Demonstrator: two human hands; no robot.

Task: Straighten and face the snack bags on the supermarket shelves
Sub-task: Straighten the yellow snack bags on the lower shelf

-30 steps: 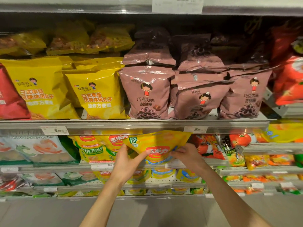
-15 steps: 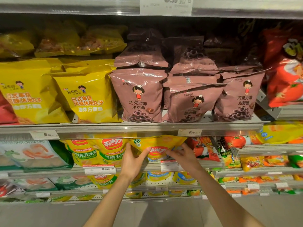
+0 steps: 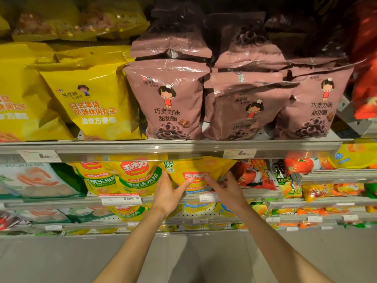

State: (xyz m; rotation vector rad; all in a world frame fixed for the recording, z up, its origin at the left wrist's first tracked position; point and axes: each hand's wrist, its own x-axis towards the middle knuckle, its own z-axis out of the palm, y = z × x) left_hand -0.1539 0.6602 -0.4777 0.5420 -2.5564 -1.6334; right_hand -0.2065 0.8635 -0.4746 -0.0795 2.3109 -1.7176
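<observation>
A yellow corn snack bag (image 3: pixel 196 168) with a red logo sits tilted on the second shelf, its top leaning forward under the shelf rail above. My left hand (image 3: pixel 169 193) grips its lower left side, thumb across the front. My right hand (image 3: pixel 226 189) holds its lower right edge. Two matching yellow-and-green corn bags (image 3: pixel 122 176) stand upright just to the left. On the shelf above, brown chocolate ring bags (image 3: pixel 169 103) stand in front, and the middle one (image 3: pixel 242 111) leans sideways.
Yellow bags (image 3: pixel 91 103) fill the upper shelf's left, red bags (image 3: pixel 365 88) its right. Tomato-print bags (image 3: pixel 257 174) sit right of my hands, green-and-white shrimp bags (image 3: pixel 34 180) far left. Price tags line the shelf rails (image 3: pixel 142 149). Lower shelves hold more bags; grey floor lies below.
Both hands have pushed the yellow corn bag further back and up onto the shelf, under the rail. The camera has moved closer and slightly right.
</observation>
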